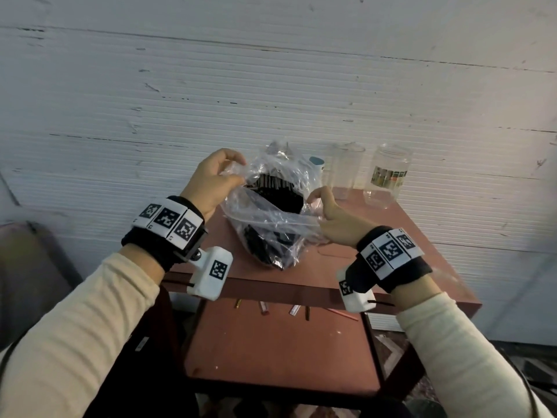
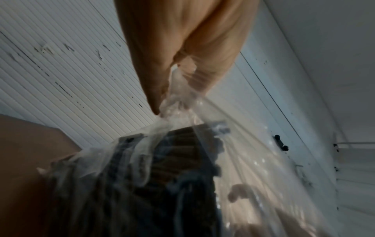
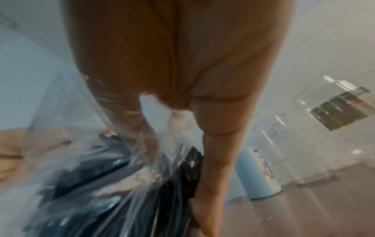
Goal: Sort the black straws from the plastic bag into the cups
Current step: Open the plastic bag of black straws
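A clear plastic bag (image 1: 268, 218) full of black straws (image 1: 278, 194) stands on the red-brown table (image 1: 361, 260). My left hand (image 1: 211, 179) pinches the bag's left rim, which shows close up in the left wrist view as bunched film (image 2: 174, 102) between thumb and fingers. My right hand (image 1: 328, 215) grips the bag's right rim, pulling the mouth wide. In the right wrist view the film (image 3: 129, 121) wraps over my fingers, with straws (image 3: 172, 192) below. A clear cup (image 1: 345, 170) and a clear labelled jar (image 1: 387, 176) stand behind the bag at the right.
A light blue container (image 1: 316, 162) (image 3: 257, 173) stands behind the bag against the white ribbed wall. Several short straw pieces (image 1: 297, 310) lie on the table's lower shelf (image 1: 271, 351). A dark chair (image 1: 33, 267) is at the left.
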A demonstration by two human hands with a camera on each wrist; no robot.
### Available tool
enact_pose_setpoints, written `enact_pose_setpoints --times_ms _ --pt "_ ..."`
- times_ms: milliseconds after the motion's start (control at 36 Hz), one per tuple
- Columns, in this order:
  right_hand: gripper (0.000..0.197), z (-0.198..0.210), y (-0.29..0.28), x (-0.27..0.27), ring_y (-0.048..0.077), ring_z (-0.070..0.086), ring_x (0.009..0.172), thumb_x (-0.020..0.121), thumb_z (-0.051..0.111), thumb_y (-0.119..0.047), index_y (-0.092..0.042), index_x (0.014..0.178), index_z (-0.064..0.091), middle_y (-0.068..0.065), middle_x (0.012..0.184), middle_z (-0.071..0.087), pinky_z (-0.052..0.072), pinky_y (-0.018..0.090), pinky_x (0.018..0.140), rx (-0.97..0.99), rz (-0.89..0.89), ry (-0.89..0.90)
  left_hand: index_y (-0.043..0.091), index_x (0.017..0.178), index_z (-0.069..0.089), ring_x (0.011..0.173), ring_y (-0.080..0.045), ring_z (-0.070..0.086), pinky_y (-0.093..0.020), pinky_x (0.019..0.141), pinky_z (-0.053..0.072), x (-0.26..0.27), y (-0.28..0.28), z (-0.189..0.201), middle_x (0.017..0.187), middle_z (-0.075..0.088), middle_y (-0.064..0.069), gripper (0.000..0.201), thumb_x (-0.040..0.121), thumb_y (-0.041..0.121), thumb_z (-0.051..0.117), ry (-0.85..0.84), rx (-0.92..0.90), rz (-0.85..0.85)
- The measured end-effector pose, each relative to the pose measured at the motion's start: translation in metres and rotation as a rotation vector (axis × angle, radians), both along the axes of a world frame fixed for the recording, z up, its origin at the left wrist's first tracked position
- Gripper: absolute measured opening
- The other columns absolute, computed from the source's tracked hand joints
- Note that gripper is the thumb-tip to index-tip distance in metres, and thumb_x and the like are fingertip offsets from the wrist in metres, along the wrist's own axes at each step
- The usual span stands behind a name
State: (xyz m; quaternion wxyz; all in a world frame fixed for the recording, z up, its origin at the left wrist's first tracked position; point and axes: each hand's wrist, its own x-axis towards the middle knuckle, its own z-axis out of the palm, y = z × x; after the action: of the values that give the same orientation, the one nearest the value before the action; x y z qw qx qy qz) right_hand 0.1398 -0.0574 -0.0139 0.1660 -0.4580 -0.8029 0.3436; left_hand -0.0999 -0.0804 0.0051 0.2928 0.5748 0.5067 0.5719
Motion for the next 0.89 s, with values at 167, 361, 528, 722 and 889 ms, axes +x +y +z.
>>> enact_pose_setpoints --times_ms 167,361,528,722,889 --pt "0.050 -0.004 0.004 0.000 0.023 0.053 0.054 0.083 0.037 0.013 -0.022 0.117 0.027 0.027 0.111 0.061 0.048 0.031 0.051 0.130 -0.049 0.048 0.032 0.092 0.063 0.086 -0.023 0.055 -0.038 0.077 0.049 -0.016 -0.001 -0.015 0.097 0.062 -0.003 0.012 0.093 0.020 0.061 0.128 -0.118 0.045" --pt "0.051 -0.004 0.007 -0.010 0.004 0.042 0.043 0.089 0.036 0.009 -0.023 0.129 0.036 0.025 0.116 0.059 0.040 0.022 0.045 0.237 -0.066 0.242 0.035 0.121 0.038 0.111 -0.013 0.044 -0.033 0.085 0.047 -0.006 -0.009 -0.017 0.124 0.041 0.010 0.025 0.099 0.045 0.044 0.128 -0.286 -0.008" --pt "0.057 0.001 0.009 -0.016 -0.010 0.048 0.053 0.096 0.050 -0.010 -0.027 0.147 0.030 -0.017 0.099 0.052 0.042 0.013 0.058 0.271 -0.102 0.435 0.037 0.140 0.033 0.103 -0.020 0.051 -0.040 0.094 0.045 -0.003 -0.012 -0.008 0.125 0.047 0.000 0.049 0.100 0.009 0.041 0.021 -0.212 0.037" --pt "0.089 0.016 0.004 -0.023 0.011 0.048 0.124 0.079 0.054 -0.065 -0.048 0.147 -0.001 -0.008 0.161 0.014 0.038 0.050 0.109 0.174 0.005 0.423 0.037 0.139 0.044 0.127 -0.012 0.047 -0.019 0.104 0.039 -0.004 -0.008 0.006 0.155 0.027 0.008 0.054 0.098 0.004 0.050 0.038 -0.035 0.117" --pt "0.076 0.025 0.000 -0.013 0.014 0.070 0.082 0.098 0.046 -0.007 -0.031 0.153 0.000 0.010 0.122 0.058 0.059 0.032 0.077 -0.020 -0.020 0.605 0.049 0.131 0.049 0.129 -0.021 0.050 -0.045 0.099 0.051 0.001 -0.008 0.014 0.139 0.035 0.017 0.045 0.093 0.031 0.062 -0.122 -0.058 0.022"
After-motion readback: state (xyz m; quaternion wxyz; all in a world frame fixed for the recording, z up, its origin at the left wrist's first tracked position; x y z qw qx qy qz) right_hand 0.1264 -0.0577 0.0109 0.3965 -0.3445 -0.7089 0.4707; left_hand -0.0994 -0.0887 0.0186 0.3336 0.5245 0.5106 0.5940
